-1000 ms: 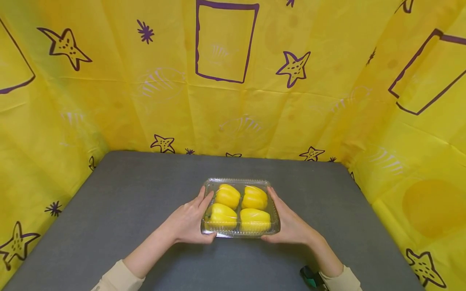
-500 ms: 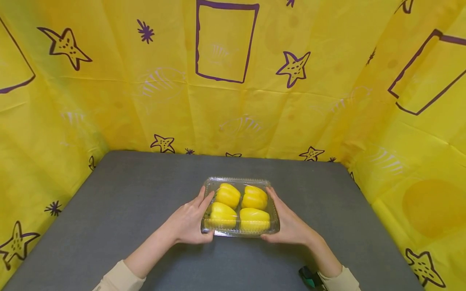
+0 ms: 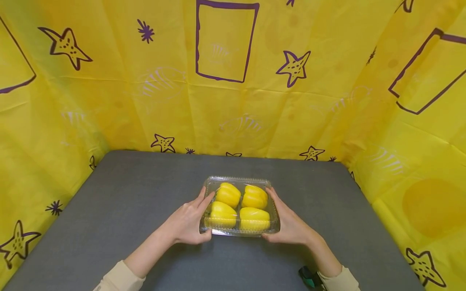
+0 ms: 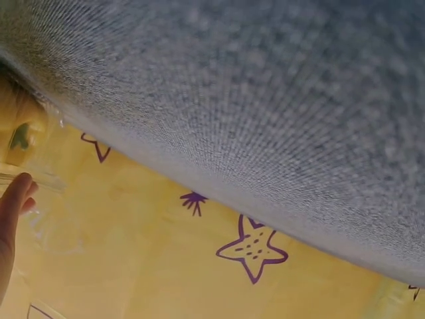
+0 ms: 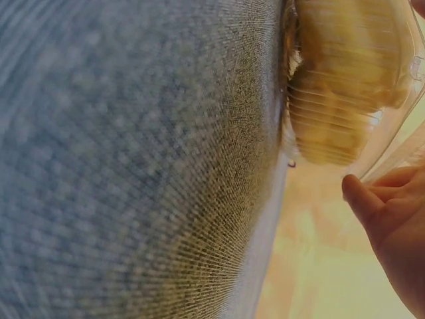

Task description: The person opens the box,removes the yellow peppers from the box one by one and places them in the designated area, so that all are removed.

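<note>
A clear plastic clamshell box sits between both hands in the middle of the head view. Inside it are several yellow bell peppers, laid in two rows. My left hand grips the box's left side, thumb at the near edge and fingers along the side. On the opposite side, my right hand holds it the same way. The left wrist view catches only part of the left hand beside the box. In the right wrist view, the right hand is at the box's corner. Whether the box touches the table cannot be told.
A dark grey table spreads under the hands. Yellow cloth with purple starfish drawings hangs behind it and along both sides. A dark strap with a green part shows by the right wrist.
The box has shifted very slightly away from me, and my left thumb has slid a little to the left on its near edge. Both hands keep their grip.
</note>
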`<control>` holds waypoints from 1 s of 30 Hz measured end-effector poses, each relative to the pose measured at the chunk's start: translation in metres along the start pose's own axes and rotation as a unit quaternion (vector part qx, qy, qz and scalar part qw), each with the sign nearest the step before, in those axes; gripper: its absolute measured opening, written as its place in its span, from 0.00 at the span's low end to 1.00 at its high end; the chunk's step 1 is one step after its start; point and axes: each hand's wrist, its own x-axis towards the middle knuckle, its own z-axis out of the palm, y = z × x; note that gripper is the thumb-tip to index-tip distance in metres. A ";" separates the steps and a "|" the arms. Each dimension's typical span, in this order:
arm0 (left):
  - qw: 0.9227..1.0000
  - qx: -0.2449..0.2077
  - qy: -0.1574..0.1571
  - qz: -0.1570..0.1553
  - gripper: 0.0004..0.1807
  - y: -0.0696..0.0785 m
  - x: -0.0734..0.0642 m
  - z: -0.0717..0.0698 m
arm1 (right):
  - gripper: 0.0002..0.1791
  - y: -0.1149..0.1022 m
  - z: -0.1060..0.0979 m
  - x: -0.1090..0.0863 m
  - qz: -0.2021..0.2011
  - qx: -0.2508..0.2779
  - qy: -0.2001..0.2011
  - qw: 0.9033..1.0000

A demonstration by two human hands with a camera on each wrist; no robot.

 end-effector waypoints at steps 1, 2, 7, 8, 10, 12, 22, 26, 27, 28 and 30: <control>1.000 -0.005 0.002 0.002 0.54 -0.001 0.000 0.000 | 0.70 0.000 0.000 0.000 0.000 0.000 0.001 1.000; 1.000 -0.010 0.003 0.004 0.54 -0.001 0.000 0.000 | 0.69 0.000 0.000 0.000 0.001 -0.001 0.001 1.000; 0.999 -0.053 -0.006 -0.002 0.53 -0.005 0.000 -0.002 | 0.68 -0.001 -0.001 0.000 0.005 -0.007 0.005 1.000; 0.998 -0.062 -0.008 -0.005 0.53 -0.006 0.000 -0.002 | 0.68 -0.001 -0.001 0.000 0.006 -0.008 0.005 1.000; 0.997 -0.078 -0.011 -0.008 0.53 -0.008 0.000 -0.003 | 0.68 -0.001 -0.001 0.000 0.010 -0.009 0.005 1.000; 0.996 -0.085 -0.012 -0.008 0.53 -0.009 0.000 -0.004 | 0.67 -0.001 -0.001 0.000 0.013 -0.009 0.005 1.000; 0.995 -0.095 -0.013 0.002 0.51 -0.012 -0.001 -0.006 | 0.67 -0.002 -0.001 -0.001 0.020 -0.007 0.004 1.000; 0.995 -0.098 -0.020 0.005 0.50 -0.013 -0.001 -0.008 | 0.67 -0.001 0.000 -0.001 0.025 -0.005 0.005 1.000; 0.995 -0.100 -0.023 0.004 0.50 -0.013 -0.001 -0.008 | 0.67 -0.001 0.000 -0.001 0.026 -0.006 0.005 1.000; 0.995 -0.101 -0.026 0.004 0.50 -0.013 -0.001 -0.008 | 0.67 -0.001 0.000 -0.001 0.026 -0.005 0.006 1.000; 0.994 -0.105 -0.032 0.002 0.50 -0.013 -0.001 -0.009 | 0.67 -0.001 0.000 -0.001 0.027 -0.005 0.007 1.000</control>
